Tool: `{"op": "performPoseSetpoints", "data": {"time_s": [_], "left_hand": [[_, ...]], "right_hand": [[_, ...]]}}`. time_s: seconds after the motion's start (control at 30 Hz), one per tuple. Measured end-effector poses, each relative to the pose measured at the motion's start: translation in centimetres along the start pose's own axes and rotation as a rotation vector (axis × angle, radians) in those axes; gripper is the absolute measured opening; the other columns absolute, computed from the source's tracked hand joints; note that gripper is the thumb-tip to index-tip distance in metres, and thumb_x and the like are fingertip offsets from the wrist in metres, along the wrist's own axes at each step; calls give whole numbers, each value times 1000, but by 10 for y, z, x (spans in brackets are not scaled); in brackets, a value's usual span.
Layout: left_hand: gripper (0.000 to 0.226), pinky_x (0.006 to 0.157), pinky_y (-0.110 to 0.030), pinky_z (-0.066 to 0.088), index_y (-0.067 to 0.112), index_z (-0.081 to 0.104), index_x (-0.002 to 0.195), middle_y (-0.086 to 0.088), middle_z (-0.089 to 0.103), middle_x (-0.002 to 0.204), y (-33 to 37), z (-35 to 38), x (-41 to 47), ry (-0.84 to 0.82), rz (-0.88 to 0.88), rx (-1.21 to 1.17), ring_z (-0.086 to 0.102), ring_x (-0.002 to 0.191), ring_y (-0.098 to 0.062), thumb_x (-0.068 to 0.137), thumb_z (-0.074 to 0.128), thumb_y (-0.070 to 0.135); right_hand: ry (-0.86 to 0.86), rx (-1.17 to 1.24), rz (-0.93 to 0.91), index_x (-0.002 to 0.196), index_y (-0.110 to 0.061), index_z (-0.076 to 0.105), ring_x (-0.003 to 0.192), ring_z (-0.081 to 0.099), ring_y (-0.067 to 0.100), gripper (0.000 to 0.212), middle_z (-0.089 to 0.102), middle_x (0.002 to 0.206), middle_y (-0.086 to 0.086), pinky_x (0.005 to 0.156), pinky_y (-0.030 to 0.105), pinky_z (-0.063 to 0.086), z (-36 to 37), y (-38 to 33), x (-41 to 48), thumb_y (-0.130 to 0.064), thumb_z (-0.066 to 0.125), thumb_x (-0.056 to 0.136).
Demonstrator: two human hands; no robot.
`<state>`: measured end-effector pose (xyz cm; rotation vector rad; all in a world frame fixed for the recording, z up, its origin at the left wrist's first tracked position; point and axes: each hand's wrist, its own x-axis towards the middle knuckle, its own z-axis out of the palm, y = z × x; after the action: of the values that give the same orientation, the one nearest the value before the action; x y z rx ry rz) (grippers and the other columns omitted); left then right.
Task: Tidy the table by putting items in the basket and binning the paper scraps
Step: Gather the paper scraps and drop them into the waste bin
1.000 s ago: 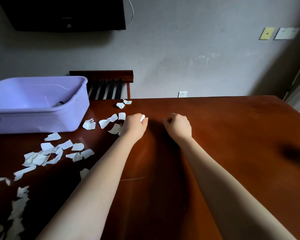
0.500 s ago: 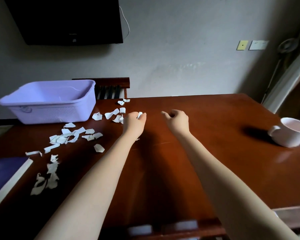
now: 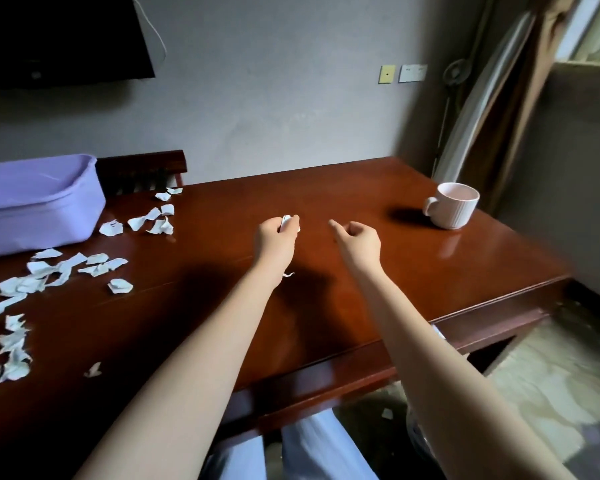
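My left hand (image 3: pixel 277 237) is held over the middle of the brown table (image 3: pixel 361 271) and grips a few white paper scraps (image 3: pixel 286 222) in its curled fingers. My right hand (image 3: pixel 358 241) hovers just to its right, fingers loosely curled with the forefinger stretched out, holding nothing. Several torn white scraps (image 3: pixel 59 268) lie scattered over the table's left side. A lilac plastic basket (image 3: pixel 39 209) stands at the far left. A pale pink ribbed mug (image 3: pixel 453 209) stands at the table's far right corner.
A dark wooden chair back (image 3: pixel 142 169) rises behind the table beside the basket. A small scrap (image 3: pixel 289 274) lies under my left wrist. The table's near edge (image 3: pixel 326 372) runs over my lap. A dark round bin rim (image 3: pixel 416 434) shows on the floor below right.
The view has swung to the right and the mug has come further into sight. Both hands stay close together over the table; my left hand still holds the scraps.
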<state>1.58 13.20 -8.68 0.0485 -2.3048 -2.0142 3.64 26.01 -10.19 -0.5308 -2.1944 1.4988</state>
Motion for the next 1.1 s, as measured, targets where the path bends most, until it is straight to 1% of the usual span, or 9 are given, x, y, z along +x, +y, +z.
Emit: {"op": "performPoseSetpoints", "data": {"time_s": [0.17,0.27,0.4,0.53,0.67,0.8,0.93,1.03,1.1], "left_hand": [[38,47,-23,19,16,42,56,13,32,32,11,53,-23,-128,-49,-141,27,42,-13,91,55,24],[35,45,-23,19,15,44,60,13,33,34,18,91,-47,-227,-79,-199,27,41,-11,92,55,26],[30,41,-20,21,16,50,66,9,35,41,23,143,-84,-365,-134,-230,28,39,-7,93,55,27],[30,38,-18,22,16,48,66,12,35,37,11,192,-120,-511,-150,-232,28,36,-4,94,54,26],[40,37,-15,18,16,36,59,11,30,40,-19,239,-151,-660,-165,-233,24,33,-3,95,53,21],[41,38,-16,15,18,34,57,14,27,35,-57,282,-170,-759,-208,-165,22,31,-4,94,52,18],[42,40,-17,16,19,34,55,13,27,35,-96,324,-178,-798,-278,-59,22,33,-6,92,54,20],[45,41,-17,16,18,31,54,12,25,34,-123,346,-177,-830,-298,14,21,35,-8,93,53,19],[44,44,-20,15,20,30,54,11,25,38,-145,360,-174,-838,-319,59,21,40,-11,92,53,20]], "right_hand": [[180,49,31,59,-12,45,51,34,10,41,41,51,-1,51,22,31,-61,25,-5,-35,62,88],[330,119,79,61,-12,47,55,33,10,39,39,53,-2,54,23,31,-101,45,-10,-35,63,88],[446,246,168,57,-15,46,53,34,10,41,39,52,-4,54,25,32,-147,75,-20,-35,63,88],[554,309,254,51,-20,41,51,34,13,45,37,50,-2,52,28,31,-182,120,-33,-39,63,85],[596,387,427,56,-19,37,45,30,13,44,34,51,0,39,21,26,-211,173,-45,-37,62,88],[651,548,627,60,-17,45,43,34,12,37,40,51,-1,39,20,27,-227,229,-50,-32,63,89],[770,799,822,70,-8,52,34,34,7,27,37,38,-6,36,16,27,-236,288,-48,-22,62,90],[844,907,977,80,-5,60,49,45,14,24,52,59,3,48,25,37,-234,332,-44,-26,65,89],[855,998,1044,101,-1,63,82,64,24,26,68,101,14,68,29,48,-229,360,-41,-25,60,93]]}}
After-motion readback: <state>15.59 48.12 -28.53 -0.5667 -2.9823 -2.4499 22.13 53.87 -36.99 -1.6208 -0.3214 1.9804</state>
